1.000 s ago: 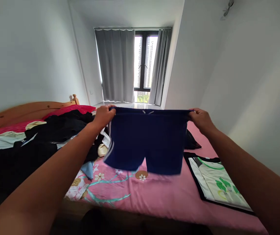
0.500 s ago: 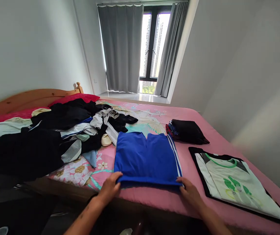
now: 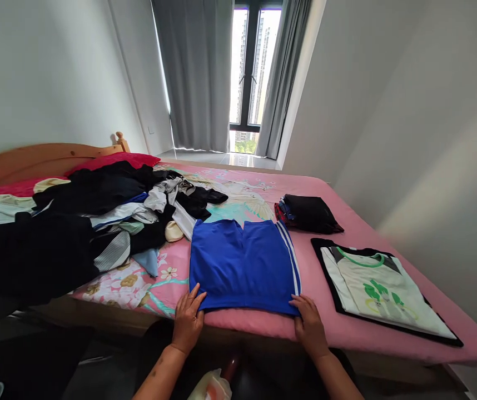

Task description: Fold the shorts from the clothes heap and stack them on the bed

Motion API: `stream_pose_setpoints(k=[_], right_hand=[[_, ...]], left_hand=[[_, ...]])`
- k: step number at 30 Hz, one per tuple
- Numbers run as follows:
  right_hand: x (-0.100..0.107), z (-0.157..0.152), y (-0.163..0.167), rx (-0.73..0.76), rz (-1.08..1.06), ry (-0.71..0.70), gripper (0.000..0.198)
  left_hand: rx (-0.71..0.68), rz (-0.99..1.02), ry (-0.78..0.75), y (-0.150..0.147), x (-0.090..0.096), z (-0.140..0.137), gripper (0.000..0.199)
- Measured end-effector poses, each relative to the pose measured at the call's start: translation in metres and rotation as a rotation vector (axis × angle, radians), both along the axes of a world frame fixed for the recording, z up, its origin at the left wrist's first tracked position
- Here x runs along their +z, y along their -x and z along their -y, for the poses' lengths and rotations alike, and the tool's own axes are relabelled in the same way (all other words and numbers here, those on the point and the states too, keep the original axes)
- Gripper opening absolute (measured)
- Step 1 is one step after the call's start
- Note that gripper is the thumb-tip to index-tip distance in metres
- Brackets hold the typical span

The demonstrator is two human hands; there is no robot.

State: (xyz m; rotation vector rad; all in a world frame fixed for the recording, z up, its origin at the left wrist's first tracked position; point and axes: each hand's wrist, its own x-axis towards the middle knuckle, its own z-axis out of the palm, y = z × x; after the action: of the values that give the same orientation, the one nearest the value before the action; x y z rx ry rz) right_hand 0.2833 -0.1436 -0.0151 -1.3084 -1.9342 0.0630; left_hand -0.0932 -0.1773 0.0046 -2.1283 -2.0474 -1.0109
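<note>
A pair of blue shorts (image 3: 242, 264) with white side stripes lies spread flat on the bed near its front edge, the two legs pointing away from me. My left hand (image 3: 189, 316) is at the near left corner, fingers on top of the cloth and thumb by the near edge. At the opposite near corner, beside the stripes, my right hand (image 3: 308, 322) has hold of the cloth in much the same way. Both thumbs are partly hidden.
Left of the shorts is a loose heap of dark and light clothes (image 3: 55, 244). To the right lie a folded black stack (image 3: 309, 214) and a white shirt with green print (image 3: 382, 289) on black cloth. The pink bed (image 3: 342, 339) ends just before me.
The near edge of the shorts has come down flat on the bed, and my hands have settled lower with it. My view has shifted slightly right and down.
</note>
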Motion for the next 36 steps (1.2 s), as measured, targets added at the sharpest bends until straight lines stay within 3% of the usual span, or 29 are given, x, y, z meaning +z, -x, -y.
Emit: stream_pose_setpoints(k=[6,12,17,24,29,36], right_hand=[[0.006,-0.004,0.011,-0.08,0.009,0.031,0.042],[0.003,-0.011,0.0,-0.044,0.004,0.023,0.041],[-0.01,-0.006,-0.011,-0.036,-0.01,-0.038,0.04],[0.001,0.002,-0.016,0.117,0.103,0.036,0.06],[0.005,-0.003,-0.028,0.182,0.194,0.05,0.061],[0.018,-0.009,-0.027,0.15,0.26,0.091,0.05]], left_hand=[[0.103,-0.025,0.037,-0.007,0.001,-0.001,0.044],[0.135,-0.033,0.049,-0.011,0.005,-0.006,0.048],[0.04,-0.087,-0.034,-0.005,-0.002,-0.003,0.052],[-0.101,-0.007,-0.164,0.007,-0.001,0.007,0.041],[-0.264,-0.156,-0.066,0.019,0.007,0.015,0.039],[-0.268,-0.163,0.053,0.017,0.014,0.007,0.044]])
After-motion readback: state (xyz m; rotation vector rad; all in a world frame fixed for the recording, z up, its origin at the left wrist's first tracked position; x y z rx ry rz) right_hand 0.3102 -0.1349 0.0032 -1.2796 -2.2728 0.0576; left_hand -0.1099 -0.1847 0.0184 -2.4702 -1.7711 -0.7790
